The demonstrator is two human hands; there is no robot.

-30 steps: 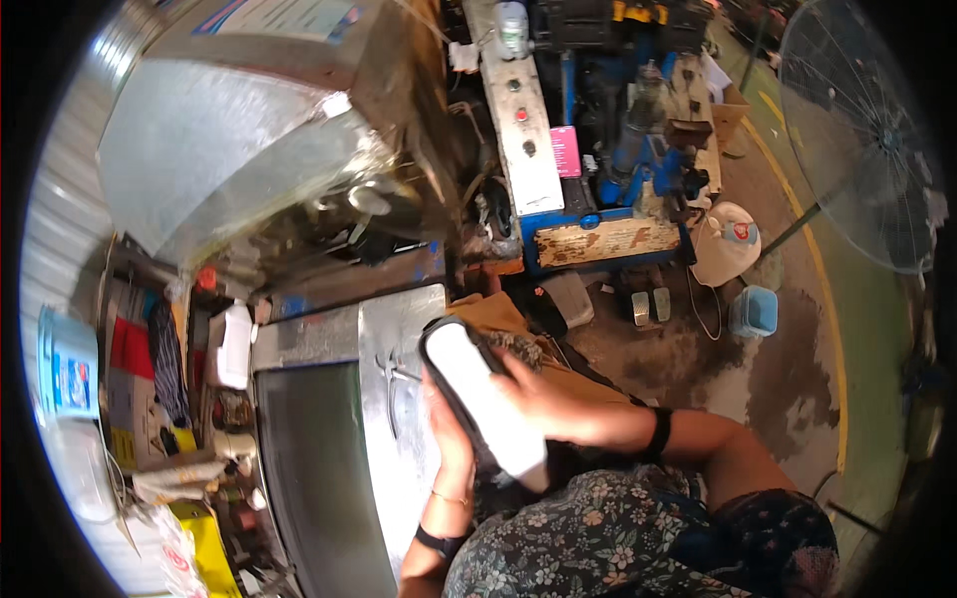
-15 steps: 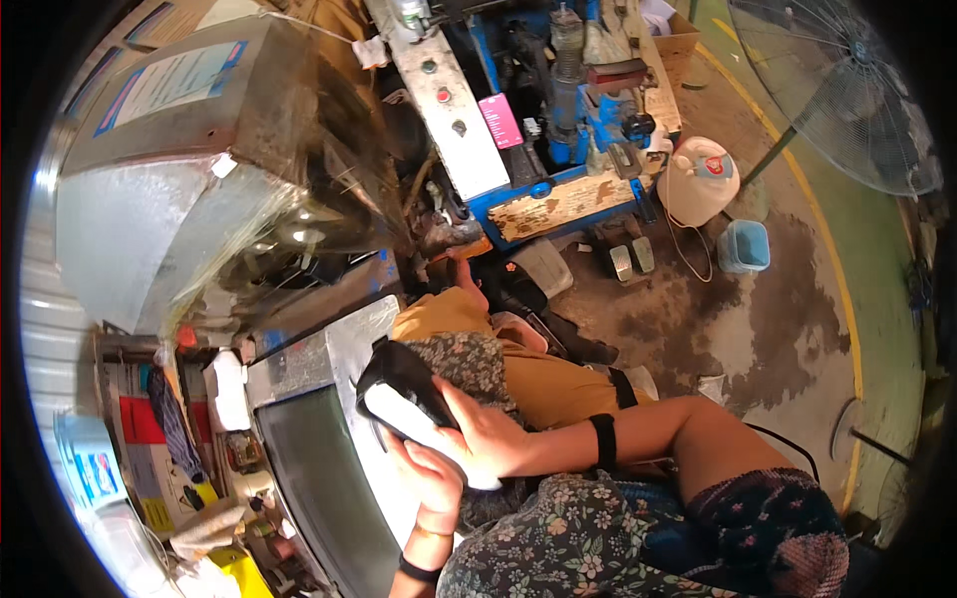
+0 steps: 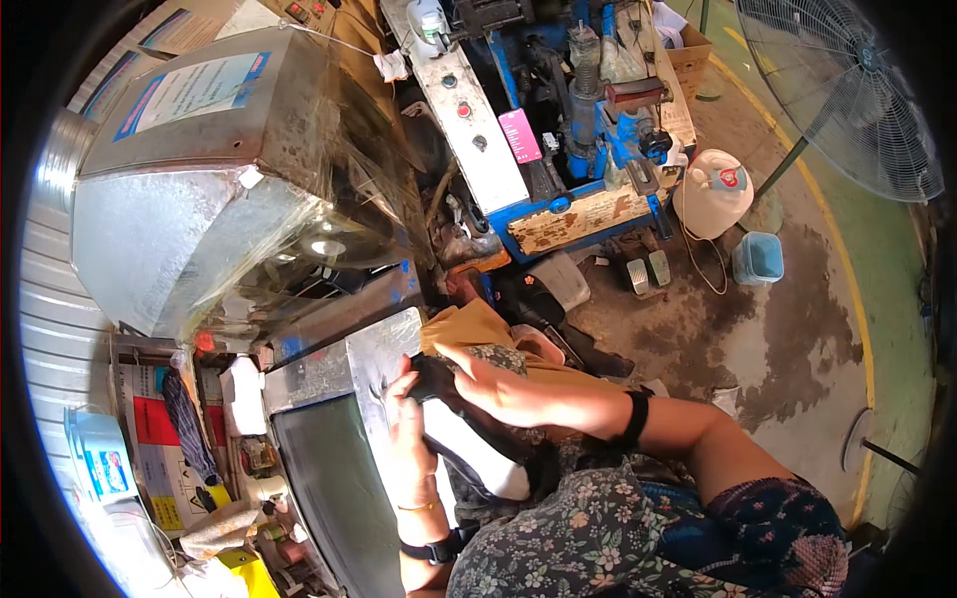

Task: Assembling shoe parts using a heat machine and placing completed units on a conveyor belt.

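A black shoe with a long white underside (image 3: pixel 490 460) is held over my lap, its black end pointing away from me. My left hand (image 3: pixel 407 448) is closed along its left side, fingers at the black end. My right hand (image 3: pixel 503 391) reaches across from the right, its fingers pressed on that same end. Between them, part of the black material is hidden by the fingers. Just left of the hands lies a metal-edged work surface with a dark green panel (image 3: pixel 324 478).
A sheet-metal hood wrapped in clear film (image 3: pixel 199 209) stands at the left. Ahead is a blue machine with a white button panel (image 3: pixel 467 105). On the floor at right are a white jug (image 3: pixel 713 194), a blue bucket (image 3: pixel 760 261) and a standing fan (image 3: pixel 847 90).
The shoe has turned, its white underside now running down toward my body. Both hands have shifted to its far black end. The whole view has moved slightly.
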